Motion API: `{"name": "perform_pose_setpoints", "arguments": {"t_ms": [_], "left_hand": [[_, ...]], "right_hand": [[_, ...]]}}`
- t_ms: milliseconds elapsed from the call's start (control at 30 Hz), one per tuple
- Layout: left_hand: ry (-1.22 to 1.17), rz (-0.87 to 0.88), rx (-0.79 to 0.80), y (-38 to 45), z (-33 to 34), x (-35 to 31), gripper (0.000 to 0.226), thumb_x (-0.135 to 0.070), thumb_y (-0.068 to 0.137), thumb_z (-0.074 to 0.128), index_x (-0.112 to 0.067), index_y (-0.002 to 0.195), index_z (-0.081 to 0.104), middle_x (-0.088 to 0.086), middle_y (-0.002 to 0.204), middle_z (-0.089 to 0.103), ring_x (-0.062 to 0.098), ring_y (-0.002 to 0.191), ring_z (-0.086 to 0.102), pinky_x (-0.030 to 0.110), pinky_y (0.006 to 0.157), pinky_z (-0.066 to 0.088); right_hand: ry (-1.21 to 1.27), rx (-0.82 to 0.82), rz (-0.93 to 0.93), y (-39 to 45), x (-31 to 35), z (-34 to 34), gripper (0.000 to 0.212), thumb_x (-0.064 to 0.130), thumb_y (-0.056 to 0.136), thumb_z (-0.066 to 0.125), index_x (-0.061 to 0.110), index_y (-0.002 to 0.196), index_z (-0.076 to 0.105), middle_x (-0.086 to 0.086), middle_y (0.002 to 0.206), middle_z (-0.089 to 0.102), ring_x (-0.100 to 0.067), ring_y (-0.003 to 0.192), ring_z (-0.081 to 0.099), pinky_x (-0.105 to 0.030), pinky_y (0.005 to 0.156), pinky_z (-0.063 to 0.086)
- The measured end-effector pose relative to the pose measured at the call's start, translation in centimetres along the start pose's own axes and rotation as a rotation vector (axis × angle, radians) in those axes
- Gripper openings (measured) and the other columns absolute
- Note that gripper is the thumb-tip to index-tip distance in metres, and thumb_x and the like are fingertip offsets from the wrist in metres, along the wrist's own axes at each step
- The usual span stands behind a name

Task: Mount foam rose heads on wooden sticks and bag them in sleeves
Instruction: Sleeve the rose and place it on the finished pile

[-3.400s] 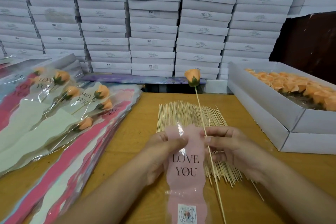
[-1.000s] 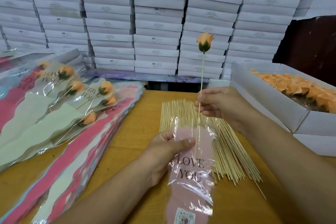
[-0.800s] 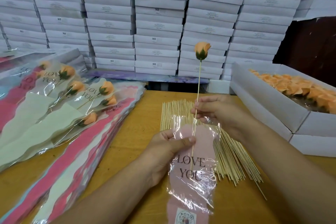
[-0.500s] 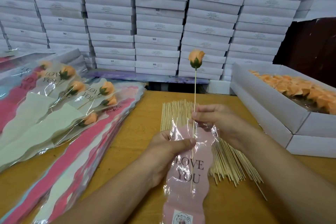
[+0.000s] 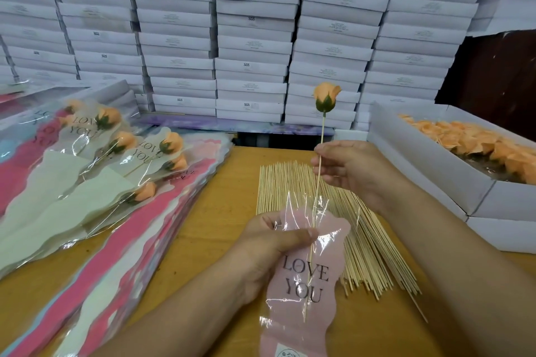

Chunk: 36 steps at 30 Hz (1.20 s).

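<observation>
Now that the thin wooden stick (image 5: 314, 206) has slid partway into the pink "LOVE YOU" cellophane sleeve (image 5: 304, 278), the right hand (image 5: 348, 171) pinches it below the peach foam rose head (image 5: 326, 98) while the left hand (image 5: 269, 249) clamps the sleeve's mouth, so bagging looks half done.

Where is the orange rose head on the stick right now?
Upper centre-right of the head view: the rose head tops the stick pinched by the right hand, above the pink sleeve.

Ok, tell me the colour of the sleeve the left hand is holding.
Pale pink backing under a clear front, with dark "LOVE YOU" lettering: the sleeve in the left hand, seen in the head view.
</observation>
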<state>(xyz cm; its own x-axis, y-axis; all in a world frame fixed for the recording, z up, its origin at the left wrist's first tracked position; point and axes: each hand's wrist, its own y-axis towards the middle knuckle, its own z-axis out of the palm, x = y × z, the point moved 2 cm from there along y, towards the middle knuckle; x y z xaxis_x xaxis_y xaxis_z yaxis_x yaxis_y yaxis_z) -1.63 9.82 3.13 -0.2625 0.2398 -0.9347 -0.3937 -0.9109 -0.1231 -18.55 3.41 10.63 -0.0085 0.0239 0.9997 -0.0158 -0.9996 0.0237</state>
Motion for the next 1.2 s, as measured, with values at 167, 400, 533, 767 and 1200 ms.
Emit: {"name": "perform_pose_setpoints", "arguments": {"t_ms": [167, 400, 533, 767, 1200], "left_hand": [[-0.042, 0.012, -0.015, 0.2, -0.4, 0.0, 0.025, -0.007, 0.063, 0.084, -0.031, 0.057, 0.077, 0.01, 0.078, 0.077, 0.022, 0.065, 0.074, 0.03, 0.057, 0.058], [-0.042, -0.003, -0.062, 0.6, -0.9, 0.2, 0.023, -0.009, 0.063, 0.087, -0.028, 0.059, 0.077, 0.012, 0.082, 0.076, 0.022, 0.065, 0.072, 0.032, 0.058, 0.058], [-0.014, -0.031, -0.104, 0.4, -1.1, 0.1, 0.053, -0.011, 0.055, 0.095, -0.006, 0.101, 0.069, 0.022, 0.1, 0.075, 0.031, 0.081, 0.07, 0.048, 0.083, 0.058], [-0.036, -0.069, -0.106, 0.3, -0.9, 0.4, 0.056, -0.009, 0.06, 0.09, -0.009, 0.104, 0.055, 0.017, 0.09, 0.075, 0.025, 0.068, 0.07, 0.034, 0.061, 0.06], [-0.095, -0.041, -0.061, 0.4, -1.4, -0.2, 0.016, -0.003, 0.063, 0.085, -0.017, 0.07, 0.08, 0.017, 0.086, 0.077, 0.025, 0.068, 0.074, 0.032, 0.059, 0.06]], "right_hand": [[-0.011, 0.018, 0.02, -0.9, -0.8, 0.2, 0.005, 0.014, 0.089, 0.071, 0.01, 0.089, 0.074, -0.006, 0.081, 0.077, -0.012, 0.067, 0.071, -0.019, 0.054, 0.054], [-0.082, 0.111, 0.06, -2.1, -2.2, 0.6, 0.008, 0.021, 0.081, 0.076, 0.014, 0.079, 0.079, -0.003, 0.082, 0.076, -0.009, 0.067, 0.068, -0.019, 0.056, 0.052], [-0.114, 0.145, 0.08, -2.8, -2.8, 1.0, 0.017, 0.03, 0.069, 0.08, 0.018, 0.081, 0.081, -0.005, 0.083, 0.076, -0.015, 0.072, 0.068, -0.029, 0.065, 0.054], [-0.03, 0.008, 0.045, -1.4, -0.3, 0.7, 0.009, 0.017, 0.09, 0.071, 0.009, 0.086, 0.072, -0.004, 0.081, 0.075, -0.011, 0.067, 0.066, -0.019, 0.055, 0.054], [-0.104, 0.12, 0.13, -3.1, -3.0, 1.8, 0.015, 0.021, 0.083, 0.075, 0.007, 0.086, 0.075, -0.001, 0.072, 0.072, -0.011, 0.06, 0.065, -0.022, 0.054, 0.049]]}}
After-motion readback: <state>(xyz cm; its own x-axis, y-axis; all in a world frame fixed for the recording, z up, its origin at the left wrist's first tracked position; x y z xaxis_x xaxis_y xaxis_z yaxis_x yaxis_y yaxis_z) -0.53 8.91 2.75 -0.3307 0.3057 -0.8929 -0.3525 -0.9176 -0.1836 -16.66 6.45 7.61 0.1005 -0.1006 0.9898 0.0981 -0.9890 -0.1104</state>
